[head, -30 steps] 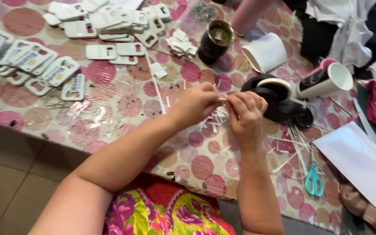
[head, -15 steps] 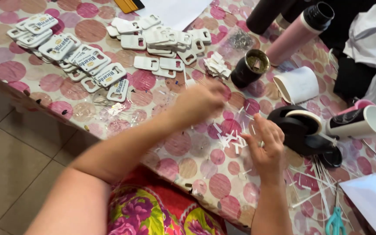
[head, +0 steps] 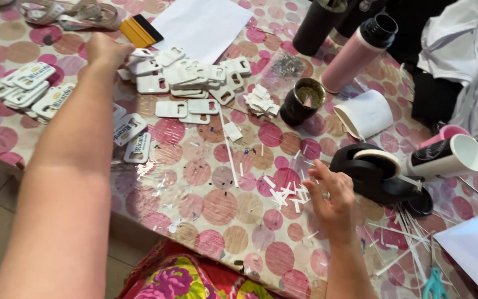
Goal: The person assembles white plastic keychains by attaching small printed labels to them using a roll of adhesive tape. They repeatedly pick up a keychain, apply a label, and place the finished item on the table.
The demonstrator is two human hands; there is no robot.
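At far pile, left hand [head: 105, 51] closing on white plastic tag [head: 139, 57]; grip unclear. Right hand [head: 332, 196] open, empty, beside tape dispenser [head: 373, 174]. Fetch step; next needs clean single-tag pinch.

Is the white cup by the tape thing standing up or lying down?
Lying down. The white cup rests on its side on the table, its open mouth facing right, beside the black tape dispenser.
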